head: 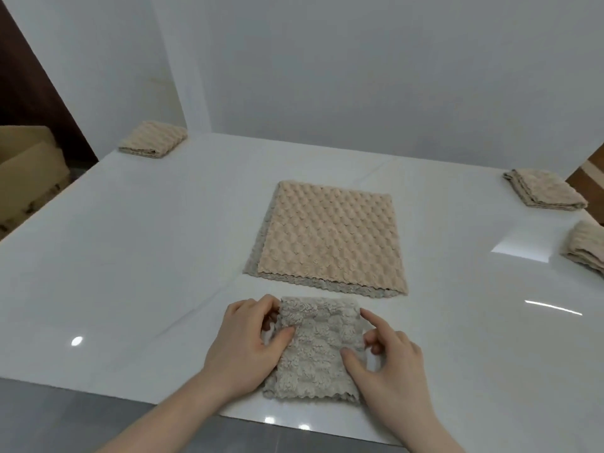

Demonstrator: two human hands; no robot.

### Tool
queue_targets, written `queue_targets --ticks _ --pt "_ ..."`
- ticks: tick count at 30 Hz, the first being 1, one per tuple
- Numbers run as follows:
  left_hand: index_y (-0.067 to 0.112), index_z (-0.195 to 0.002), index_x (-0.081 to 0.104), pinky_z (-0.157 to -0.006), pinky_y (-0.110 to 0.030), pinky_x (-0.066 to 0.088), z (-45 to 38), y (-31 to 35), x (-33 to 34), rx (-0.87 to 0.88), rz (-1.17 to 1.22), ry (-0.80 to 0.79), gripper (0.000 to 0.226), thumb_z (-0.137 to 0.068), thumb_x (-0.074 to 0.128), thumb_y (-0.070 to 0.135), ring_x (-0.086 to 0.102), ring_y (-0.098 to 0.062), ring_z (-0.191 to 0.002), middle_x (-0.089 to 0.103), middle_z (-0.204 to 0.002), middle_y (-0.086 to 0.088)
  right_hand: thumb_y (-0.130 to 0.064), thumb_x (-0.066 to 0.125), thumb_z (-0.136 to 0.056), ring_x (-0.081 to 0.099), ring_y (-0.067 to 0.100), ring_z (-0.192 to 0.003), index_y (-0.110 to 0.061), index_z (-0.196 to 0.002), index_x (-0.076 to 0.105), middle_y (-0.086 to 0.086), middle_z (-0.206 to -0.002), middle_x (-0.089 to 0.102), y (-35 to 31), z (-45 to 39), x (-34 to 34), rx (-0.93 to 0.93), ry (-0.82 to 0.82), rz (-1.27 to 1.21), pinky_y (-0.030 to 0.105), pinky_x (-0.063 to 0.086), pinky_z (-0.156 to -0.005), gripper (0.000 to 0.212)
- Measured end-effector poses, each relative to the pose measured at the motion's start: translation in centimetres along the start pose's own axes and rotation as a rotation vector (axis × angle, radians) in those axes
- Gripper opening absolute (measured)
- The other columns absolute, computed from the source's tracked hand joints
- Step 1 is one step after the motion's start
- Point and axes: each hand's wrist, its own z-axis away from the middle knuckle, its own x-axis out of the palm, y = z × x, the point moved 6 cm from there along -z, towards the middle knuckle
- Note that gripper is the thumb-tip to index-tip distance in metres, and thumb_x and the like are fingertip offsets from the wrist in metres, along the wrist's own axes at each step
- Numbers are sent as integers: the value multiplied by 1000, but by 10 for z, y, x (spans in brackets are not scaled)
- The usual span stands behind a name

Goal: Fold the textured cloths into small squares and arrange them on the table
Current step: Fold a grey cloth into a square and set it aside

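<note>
Grey cloth (313, 351), already folded down to a small thick square, lay at six o'clock on the white worktop (130, 256), close to its near edge, and both of our hands were on it. Our left hand (248, 341) held the left edge, thumb on top and the other fingers curled around the fold near the far corner. Our right hand (385, 361) sat at the right edge, its thumb pressing the top while the forefinger reached to the far right corner; the remaining fingers were bent, and we could not tell whether they gripped the layers or only rested beside them.

We judged the cloth light, soft and springy, its fluffy pile likely to puff the layers open once let go. It looked grippy enough, but the glossy worktop would let it slide. Pinching through all layers at the folded edge or a corner seemed the safest hold.

Just beyond, at twelve o'clock, lay the flat beige cloth (330, 237) on top of another grey one, both unfolded. Folded squares sat at ten o'clock (153, 142), two o'clock (545, 192) and three o'clock (588, 246).
</note>
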Motion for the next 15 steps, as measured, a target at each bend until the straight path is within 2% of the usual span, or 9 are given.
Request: queue_targets --ticks 2,4,6,7,9,11,13,15 --pt "40 -89 47 -84 -26 37 0 8 -3 -71 8 -46 17 -88 59 53 47 -6 -93 55 -83 17 -50 74 -72 59 2 -87 -43 -133 58 -20 -84 64 -5 -2 -3 103 -49 -21 34 48 -92 63" --pt "36 -86 51 -84 -29 37 6 20 -4 -152 8 -118 14 -86 57 49 50 -10 -88 57 -81 18 -34 79 -78 62 3 -85 -35 -136 58 -14 -86 67 -16 0 -10 258 -146 -108 32 53 -88 61" --pt "34 -88 53 -87 -33 44 20 40 -14 -287 85 -198 9 -88 60 40 57 -13 -89 62 -83 17 -20 75 -83 70 9 -81 -26 -126 64 -5 -89 72 -37 6 -22 436 -238 -252 28 57 -78 45" --pt "31 -91 55 -89 -36 49 30 52 -22 -354 198 -230 8 -91 62 35 61 -12 -89 65 -86 14 -16 72 -85 72 11 -79 -24 -116 70 -1 -91 75 -51 12 -32 486 -262 -299 28 59 -73 33" --pt "24 -97 60 -85 -40 57 49 83 -48 -434 423 -217 9 -93 64 31 68 -11 -85 70 -92 6 -14 70 -85 73 14 -76 -26 -99 74 -1 -90 77 -85 22 -60 476 -245 -319 32 61 -70 18" --pt "21 -102 60 -77 -34 59 66 111 -76 -478 529 -179 11 -96 64 29 69 -12 -76 72 -94 0 -15 70 -86 73 17 -77 -26 -93 73 -5 -87 77 -113 31 -89 472 -214 -360 32 59 -65 13" --pt "23 -106 60 -82 -35 58 82 127 -99 -518 567 -144 11 -97 63 29 71 -14 -81 73 -99 2 -14 70 -88 75 15 -78 -24 -94 74 -6 -90 77 -133 42 -110 490 -220 -429 30 58 -65 12" --pt "26 -107 61 -89 -36 57 90 136 -118 -539 573 -145 13 -97 66 32 72 -14 -89 73 -102 5 -14 69 -88 76 11 -83 -23 -95 75 -8 -93 77 -146 49 -124 502 -249 -471 31 60 -74 13"
